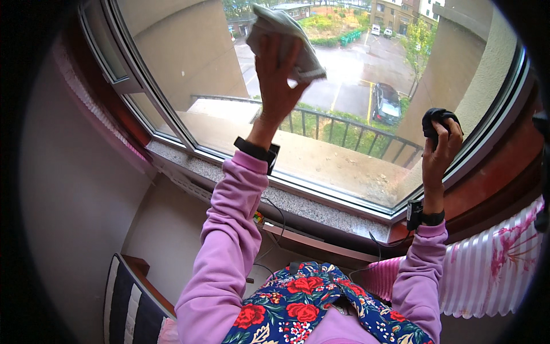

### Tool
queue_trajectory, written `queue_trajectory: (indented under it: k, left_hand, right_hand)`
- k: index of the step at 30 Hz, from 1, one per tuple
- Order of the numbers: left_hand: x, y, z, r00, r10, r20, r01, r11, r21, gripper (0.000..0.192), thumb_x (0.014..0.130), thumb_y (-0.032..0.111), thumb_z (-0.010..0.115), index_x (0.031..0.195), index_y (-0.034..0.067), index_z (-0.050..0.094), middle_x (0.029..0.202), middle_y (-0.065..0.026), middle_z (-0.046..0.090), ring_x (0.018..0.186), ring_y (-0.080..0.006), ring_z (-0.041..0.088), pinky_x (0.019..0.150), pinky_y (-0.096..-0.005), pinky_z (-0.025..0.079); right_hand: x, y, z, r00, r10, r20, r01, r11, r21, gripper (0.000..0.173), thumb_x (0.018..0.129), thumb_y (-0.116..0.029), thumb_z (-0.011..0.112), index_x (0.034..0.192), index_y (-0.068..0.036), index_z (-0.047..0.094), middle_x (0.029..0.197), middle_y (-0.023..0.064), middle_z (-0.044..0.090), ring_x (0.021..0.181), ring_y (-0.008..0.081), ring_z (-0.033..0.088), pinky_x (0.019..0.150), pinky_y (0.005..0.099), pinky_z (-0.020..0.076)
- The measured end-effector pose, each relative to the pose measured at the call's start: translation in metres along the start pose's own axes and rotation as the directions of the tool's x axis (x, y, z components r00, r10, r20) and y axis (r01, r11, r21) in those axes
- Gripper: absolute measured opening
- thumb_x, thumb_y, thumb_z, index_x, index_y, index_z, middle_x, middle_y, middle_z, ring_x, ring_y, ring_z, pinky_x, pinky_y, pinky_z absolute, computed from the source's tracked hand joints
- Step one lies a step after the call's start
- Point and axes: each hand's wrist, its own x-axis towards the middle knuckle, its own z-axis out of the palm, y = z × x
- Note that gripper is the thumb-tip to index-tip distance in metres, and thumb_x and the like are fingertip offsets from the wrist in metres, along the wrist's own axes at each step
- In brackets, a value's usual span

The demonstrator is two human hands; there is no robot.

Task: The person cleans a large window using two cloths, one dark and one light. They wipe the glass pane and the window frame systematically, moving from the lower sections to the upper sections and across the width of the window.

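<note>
A window pane [343,99] fills the upper middle of the head view. High on it, my left hand [277,64] presses a folded light grey cloth [285,32], fingers spread over its lower part. At the right side of the pane, my right hand [444,142] grips a bunched black cloth [438,117] close to the window frame. Whether the black cloth touches the glass is hard to tell. Each wrist wears a black strap with a small device, and a thin cable runs down from the right one.
A speckled stone sill [335,221] runs below the window, with a pinkish ledge [318,245] under it. A striped pink curtain [494,262] hangs at the right. At lower left stands a dark-and-white striped headboard [129,301]. Outside are a railing [343,129] and a parked car [386,103].
</note>
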Motion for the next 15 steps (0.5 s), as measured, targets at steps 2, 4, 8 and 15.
queue_trajectory:
  k: [2,4,8,15]
  left_hand:
    - [-0.018,0.017,-0.003,0.989,0.029,0.142,-0.030,1.000,0.006,0.078,0.061,0.033,0.080,0.132,0.023,0.049,0.143,-0.0154,0.031,0.136,-0.0373,0.021,0.106,-0.0546,0.018]
    - [-0.029,0.032,-0.008,0.956,0.071,0.284,-0.068,0.997,-0.022,0.076,0.060,0.034,0.079,0.130,0.029,0.050,0.142,-0.0107,0.034,0.136,-0.0350,0.022,0.107,-0.0564,0.015]
    - [-0.022,0.025,-0.011,0.908,0.193,0.372,-0.287,0.933,0.218,0.073,0.061,0.028,0.077,0.129,0.032,0.050,0.142,-0.0027,0.036,0.136,-0.0266,0.025,0.106,-0.0586,0.014]
    - [0.063,-0.050,-0.016,0.993,0.024,-0.117,0.017,0.938,0.345,0.077,0.069,0.022,0.071,0.138,0.029,0.037,0.145,-0.0132,0.028,0.134,-0.0337,0.025,0.101,-0.0632,0.020]
  right_hand:
    - [-0.002,0.001,0.001,1.000,-0.002,-0.005,0.002,1.000,0.002,0.042,0.068,0.010,0.067,0.103,-0.010,0.057,0.115,0.0104,0.050,0.112,0.0310,0.046,0.093,0.0413,0.0392]
    - [-0.003,0.001,0.003,1.000,-0.011,-0.019,0.011,1.000,-0.001,0.041,0.068,0.010,0.067,0.103,-0.011,0.057,0.115,0.0106,0.050,0.112,0.0312,0.046,0.093,0.0416,0.0390]
    - [-0.005,0.004,0.004,0.999,-0.041,-0.023,0.040,0.999,-0.004,0.040,0.069,0.009,0.067,0.103,-0.011,0.057,0.114,0.0107,0.050,0.112,0.0317,0.046,0.093,0.0424,0.0387]
    - [-0.004,0.004,-0.002,0.999,-0.035,0.040,0.034,0.999,0.022,0.042,0.066,0.013,0.064,0.101,-0.010,0.057,0.116,0.0108,0.049,0.113,0.0316,0.045,0.095,0.0422,0.0374]
